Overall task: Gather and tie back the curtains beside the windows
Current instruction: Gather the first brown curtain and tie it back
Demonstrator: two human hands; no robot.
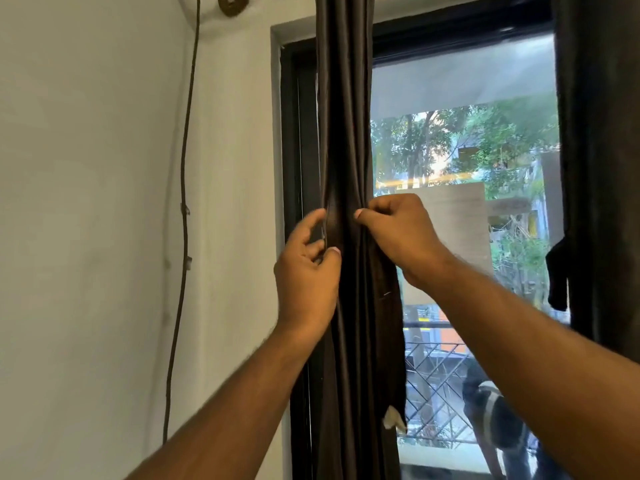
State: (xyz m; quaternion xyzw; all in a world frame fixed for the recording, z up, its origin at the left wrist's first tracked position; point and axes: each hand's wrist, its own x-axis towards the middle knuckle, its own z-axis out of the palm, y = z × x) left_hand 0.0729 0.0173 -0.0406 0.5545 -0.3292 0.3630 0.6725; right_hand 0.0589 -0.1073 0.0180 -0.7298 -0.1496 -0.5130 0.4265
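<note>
1. Gathering step here: the dark brown curtain (346,133) hangs bunched into a narrow column at the window's left edge, against the black window frame (294,150).
2. Left hand (306,271) pinches the bunch's left side; right hand (398,233) grips the right side, fingers curled in.
3. No tie-back in sight, so I'd guess the next move is knotting or wrapping the fabric.
</note>
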